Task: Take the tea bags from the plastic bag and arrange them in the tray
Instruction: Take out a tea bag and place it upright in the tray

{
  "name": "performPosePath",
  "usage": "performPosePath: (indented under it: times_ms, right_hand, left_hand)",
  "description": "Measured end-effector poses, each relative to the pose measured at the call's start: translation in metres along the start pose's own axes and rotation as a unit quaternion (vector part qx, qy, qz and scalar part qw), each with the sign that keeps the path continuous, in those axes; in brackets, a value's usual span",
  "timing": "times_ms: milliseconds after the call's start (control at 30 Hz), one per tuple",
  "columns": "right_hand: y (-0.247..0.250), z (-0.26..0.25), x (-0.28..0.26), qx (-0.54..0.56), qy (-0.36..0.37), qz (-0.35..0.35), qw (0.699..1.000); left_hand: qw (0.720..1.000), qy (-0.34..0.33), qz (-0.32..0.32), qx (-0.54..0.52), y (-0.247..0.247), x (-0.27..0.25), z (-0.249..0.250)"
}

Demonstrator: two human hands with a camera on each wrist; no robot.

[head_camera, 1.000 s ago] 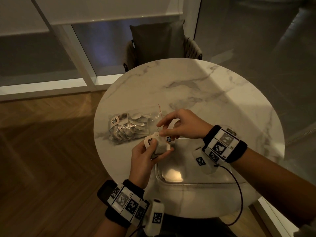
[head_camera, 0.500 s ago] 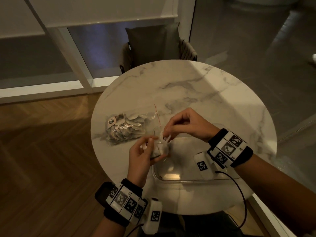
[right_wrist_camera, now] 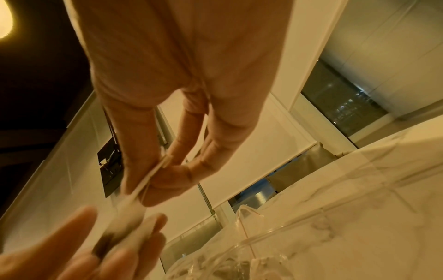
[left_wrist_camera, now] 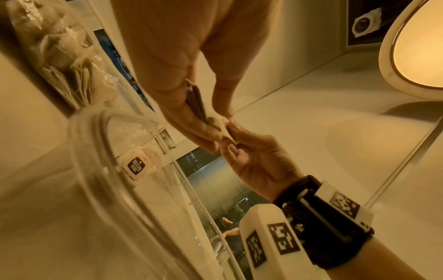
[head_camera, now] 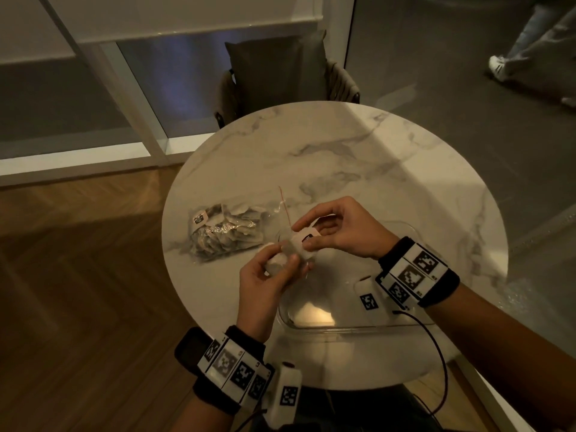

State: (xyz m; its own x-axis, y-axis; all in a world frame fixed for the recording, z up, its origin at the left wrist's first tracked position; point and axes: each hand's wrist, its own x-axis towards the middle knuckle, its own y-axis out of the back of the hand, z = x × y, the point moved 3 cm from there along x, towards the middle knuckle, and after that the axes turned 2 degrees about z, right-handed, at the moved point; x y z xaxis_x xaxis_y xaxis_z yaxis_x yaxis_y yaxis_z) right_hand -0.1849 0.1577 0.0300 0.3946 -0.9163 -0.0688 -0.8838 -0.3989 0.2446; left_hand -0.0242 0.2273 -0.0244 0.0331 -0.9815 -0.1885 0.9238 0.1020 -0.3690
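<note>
While both my hands pinch one tea bag (head_camera: 294,251), the tray (head_camera: 358,328) lies just below, nearer my right hand (head_camera: 343,229).

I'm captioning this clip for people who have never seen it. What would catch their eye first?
Two hands meet over the round marble table: the left hand holds a tea bag, and the right hand pinches its paper tag. Left of them lies the plastic bag, still full of tea bags. The clear tray sits under the hands at the table's near edge.
</note>
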Motion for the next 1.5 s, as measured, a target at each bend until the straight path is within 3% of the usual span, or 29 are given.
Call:
performPosePath:
  times_ms: [167, 333, 467, 633, 833, 1033, 1133, 1233, 1333, 1500]
  right_hand:
    - [0.005, 0.010, 0.001, 0.002, -0.034, 0.059, 0.998]
    - [0.001, 0.018, 0.002, 0.014, -0.047, 0.075, 0.996]
    - [-0.006, 0.016, -0.001, 0.046, -0.049, 0.032, 0.997]
    - [-0.004, 0.014, -0.001, 0.061, -0.031, 0.038, 0.997]
    - [-0.008, 0.015, -0.001, 0.005, 0.000, 0.050, 0.999]
    - [-0.020, 0.006, -0.006, -0.081, 0.034, -0.001, 0.996]
    - [-0.016, 0.004, -0.006, -0.128, 0.038, 0.017, 0.991]
    - [-0.017, -0.001, -0.007, -0.127, 0.039, -0.010, 0.991]
    - [-0.012, -0.004, -0.006, -0.110, 0.028, 0.015, 0.993]
    - [-0.015, -0.010, -0.004, -0.112, 0.018, -0.007, 0.994]
  left_hand:
    - [0.990, -0.103, 0.013, 0.090, 0.009, 0.004, 0.004]
    - [0.988, -0.125, 0.027, 0.085, 0.014, 0.005, 0.005]
    - [0.991, -0.112, 0.062, 0.049, 0.012, 0.001, 0.004]
    - [0.996, -0.060, 0.068, 0.015, 0.009, 0.003, 0.002]
    - [0.991, -0.085, 0.084, 0.057, 0.012, 0.007, -0.003]
    - [0.987, -0.114, 0.062, 0.098, 0.007, 0.003, -0.001]
    - [0.987, -0.107, 0.062, 0.101, 0.006, 0.000, 0.000]
    - [0.987, -0.105, 0.067, 0.100, 0.007, -0.002, 0.001]
    - [0.989, -0.096, 0.077, 0.080, 0.007, -0.003, 0.003]
    - [0.990, -0.093, 0.021, 0.106, 0.002, -0.006, 0.007]
